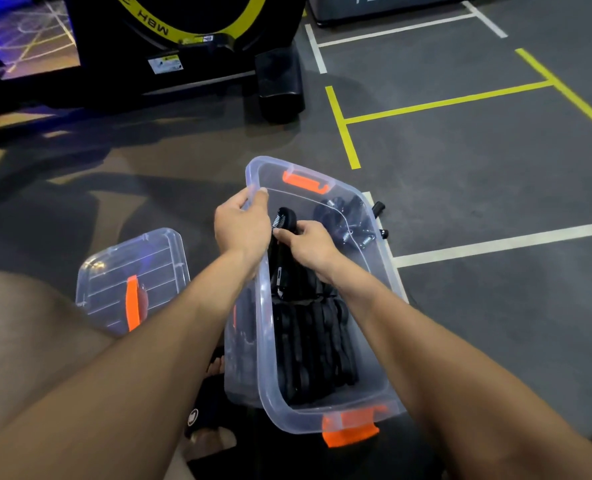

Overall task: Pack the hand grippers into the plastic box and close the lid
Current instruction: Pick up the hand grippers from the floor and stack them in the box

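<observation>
Basically, floor [460,188] was dark grey rubbery matting taped with white and yellow lines [443,102]; dim gym-type room, blue glow far left. Black exercise machine [190,46] with yellow ring stood at the far side, well apart from the box. Clear plastic box [270,382] with orange latches sat tilted on the floor, near end between the person's legs. Black hand grippers [317,344] packed in a row at its near end; a few more lay loose on the floor beyond its far right corner. Lid [149,258] lay off, on the floor just beside the box's left wall. Left hand [240,226] pinched the far left rim, thumb inside. Right hand [308,245] held one hand gripper [284,218] by the handle, fingers curled round it, spring end up, inside the box.
</observation>
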